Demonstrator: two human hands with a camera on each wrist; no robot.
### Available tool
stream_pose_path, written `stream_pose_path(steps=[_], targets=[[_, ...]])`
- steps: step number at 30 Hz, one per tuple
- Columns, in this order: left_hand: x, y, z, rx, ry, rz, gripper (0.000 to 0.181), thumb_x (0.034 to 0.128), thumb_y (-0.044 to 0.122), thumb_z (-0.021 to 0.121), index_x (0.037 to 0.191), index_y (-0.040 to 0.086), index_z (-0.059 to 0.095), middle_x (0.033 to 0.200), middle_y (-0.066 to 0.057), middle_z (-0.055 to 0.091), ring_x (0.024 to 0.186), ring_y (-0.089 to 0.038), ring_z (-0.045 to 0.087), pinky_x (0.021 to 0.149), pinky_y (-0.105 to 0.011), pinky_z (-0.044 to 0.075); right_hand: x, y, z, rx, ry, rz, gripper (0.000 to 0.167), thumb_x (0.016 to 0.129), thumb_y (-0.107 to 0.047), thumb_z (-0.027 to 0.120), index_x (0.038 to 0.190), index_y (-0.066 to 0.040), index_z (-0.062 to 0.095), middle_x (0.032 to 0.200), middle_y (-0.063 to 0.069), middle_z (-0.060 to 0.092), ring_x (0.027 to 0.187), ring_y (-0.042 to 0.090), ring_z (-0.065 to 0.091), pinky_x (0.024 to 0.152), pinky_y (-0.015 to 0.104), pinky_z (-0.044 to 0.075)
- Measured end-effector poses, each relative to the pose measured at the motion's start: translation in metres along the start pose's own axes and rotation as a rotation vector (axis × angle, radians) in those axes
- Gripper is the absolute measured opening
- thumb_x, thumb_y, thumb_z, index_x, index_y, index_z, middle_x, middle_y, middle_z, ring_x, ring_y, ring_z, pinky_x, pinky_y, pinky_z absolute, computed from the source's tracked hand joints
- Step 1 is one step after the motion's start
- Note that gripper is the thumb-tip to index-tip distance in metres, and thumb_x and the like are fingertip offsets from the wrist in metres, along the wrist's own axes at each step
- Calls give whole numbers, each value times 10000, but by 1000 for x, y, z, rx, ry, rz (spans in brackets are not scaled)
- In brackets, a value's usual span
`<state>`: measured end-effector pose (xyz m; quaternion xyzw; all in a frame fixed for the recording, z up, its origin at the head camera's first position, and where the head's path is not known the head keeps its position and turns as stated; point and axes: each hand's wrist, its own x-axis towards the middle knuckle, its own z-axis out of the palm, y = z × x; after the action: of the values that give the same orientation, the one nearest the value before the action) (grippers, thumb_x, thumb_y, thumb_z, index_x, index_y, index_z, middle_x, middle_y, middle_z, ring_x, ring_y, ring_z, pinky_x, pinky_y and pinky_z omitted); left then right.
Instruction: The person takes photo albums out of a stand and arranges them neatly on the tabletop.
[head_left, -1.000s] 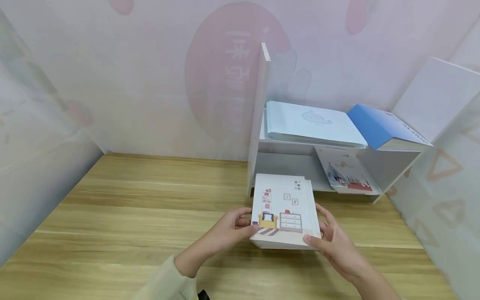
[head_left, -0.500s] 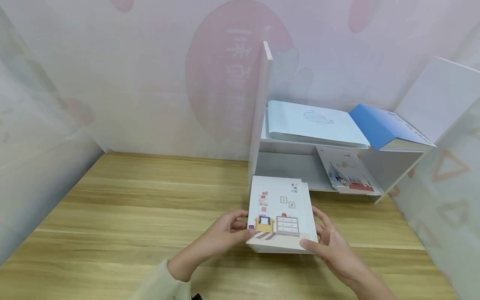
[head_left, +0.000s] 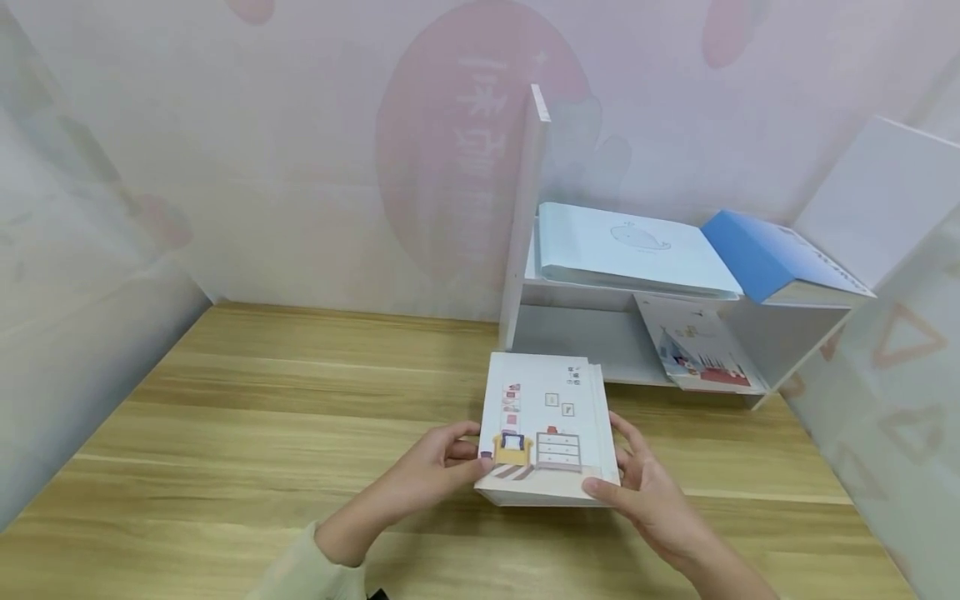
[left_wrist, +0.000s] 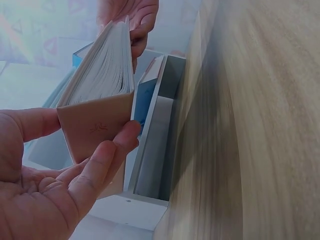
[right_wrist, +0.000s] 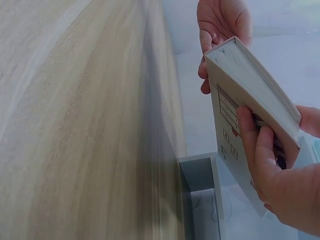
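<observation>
Compared with a second ago, the book (head_left: 546, 417) is farther left in the frame, drawn off from the lower opening of the shelf (head_left: 522, 217); its far edge now lies close to the foot of the left panel, in the lower middle of the frame. The left hand (head_left: 438, 468) and the right hand (head_left: 652, 492) have come along with it. The grip of each holds the book: left thumb at the left edge, right thumb on the near right corner of the cover. The album (head_left: 637, 246), the blue book (head_left: 783, 258) and the thin book (head_left: 693, 346) stay put on the shelf.

The book is raised above the bench (head_left: 247, 417), whose surface runs from there to the side wall (head_left: 82, 333) at frame left. More bench shows beyond the right hand, at lower right.
</observation>
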<state>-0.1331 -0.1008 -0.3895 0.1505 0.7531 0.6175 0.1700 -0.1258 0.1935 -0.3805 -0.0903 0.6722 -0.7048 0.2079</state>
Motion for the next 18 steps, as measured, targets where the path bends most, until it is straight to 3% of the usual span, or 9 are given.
stream_pose_path(steps=[5, 18], targets=[[-6, -1, -6, -20, 8, -2, 546, 979, 196, 622, 1399, -98, 434, 1217, -253, 665, 1063, -225, 675, 855, -325, 578, 4, -2, 10, -11, 13, 8, 1034, 891, -6, 694, 1583, -151, -60, 1537, 313, 304, 1098, 131, 652, 915, 245, 541], [-23, -3, -30, 23, 57, -10, 529, 978, 180, 621, 1398, -84, 439, 1205, -252, 662, 1060, -247, 671, 825, -264, 577, 20, -3, 37, -25, -34, -15, 1066, 864, -40, 738, 1571, -146, -53, 1567, 281, 278, 1139, 155, 635, 938, 240, 523]])
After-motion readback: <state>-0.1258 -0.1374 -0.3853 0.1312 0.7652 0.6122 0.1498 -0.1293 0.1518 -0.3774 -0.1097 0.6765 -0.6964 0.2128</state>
